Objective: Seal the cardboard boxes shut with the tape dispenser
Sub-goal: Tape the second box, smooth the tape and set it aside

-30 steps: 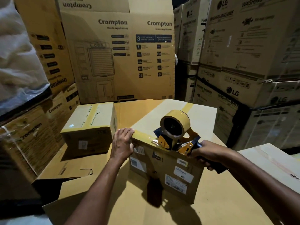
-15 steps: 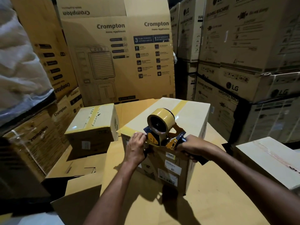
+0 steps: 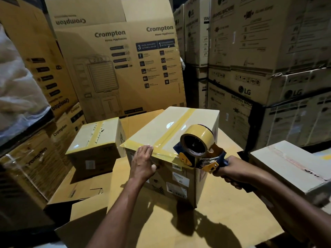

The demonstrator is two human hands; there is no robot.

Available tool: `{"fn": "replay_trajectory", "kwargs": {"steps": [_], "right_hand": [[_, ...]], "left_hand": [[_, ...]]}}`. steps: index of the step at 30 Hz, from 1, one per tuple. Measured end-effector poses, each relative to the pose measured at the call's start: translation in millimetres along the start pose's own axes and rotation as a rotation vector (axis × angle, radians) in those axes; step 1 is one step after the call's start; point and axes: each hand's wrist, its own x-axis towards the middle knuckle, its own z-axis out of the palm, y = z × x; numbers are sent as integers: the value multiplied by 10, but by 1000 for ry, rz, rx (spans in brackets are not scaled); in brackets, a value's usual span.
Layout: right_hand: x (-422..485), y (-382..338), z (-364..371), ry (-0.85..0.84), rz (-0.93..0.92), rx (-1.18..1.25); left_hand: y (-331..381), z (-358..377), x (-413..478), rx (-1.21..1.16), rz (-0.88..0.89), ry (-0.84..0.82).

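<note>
Left hand (image 3: pixel 143 162): fingers (image 3: pixel 147 149) together, laid over the near top edge of the box (image 3: pixel 152 130), pressing on glossy tape; thumb against the front face.
Right hand (image 3: pixel 232 171): fingers clamped round the dark handle of the dispenser (image 3: pixel 198 153), just off the box's near right corner.
Dispenser: blue frame with yellow-orange plates; its mouth sits at the box's near top edge, right end. Whether it touches the edge I cannot tell.
Roll (image 3: pixel 203 138): round, tan-yellow, shiny, dark hollow core, upright on the dispenser.
Box: matt brown corrugated card, rectangular, flaps closed.
Tape (image 3: pixel 174 133): smooth yellowish strip along the centre seam, another along the near edge; reflective.
Box labels (image 3: pixel 180 179): white stickers on the front face, barcodes; print too small to read.
Sheet (image 3: pixel 179 228): flat plain cardboard under the box.
Small box (image 3: pixel 93 140): left of the box, taped on top, one white sticker on its side.
Pale box (image 3: pixel 290 169): right of the box, whitish top, scuffed seam tape.
Tall carton (image 3: pixel 125 72): behind the box; reads "Crompton Home Appliances", with an outline drawing of an appliance.
Stacked cartons (image 3: pixel 268 86): behind and right; read "LG", "WASHING MACHINE".
</note>
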Motion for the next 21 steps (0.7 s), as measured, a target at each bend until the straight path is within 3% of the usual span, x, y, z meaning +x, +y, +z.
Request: {"fn": "replay_trajectory", "kwargs": {"steps": [7, 11, 21], "right_hand": [[-4, 25, 95, 36, -71, -30], [-46, 98, 142, 69, -94, -33], [-293, 670, 13, 182, -66, -92]], "left_hand": [[603, 11, -54, 62, 344, 36], [747, 44, -61, -6, 226, 30], [834, 28, -25, 81, 175, -19]]}}
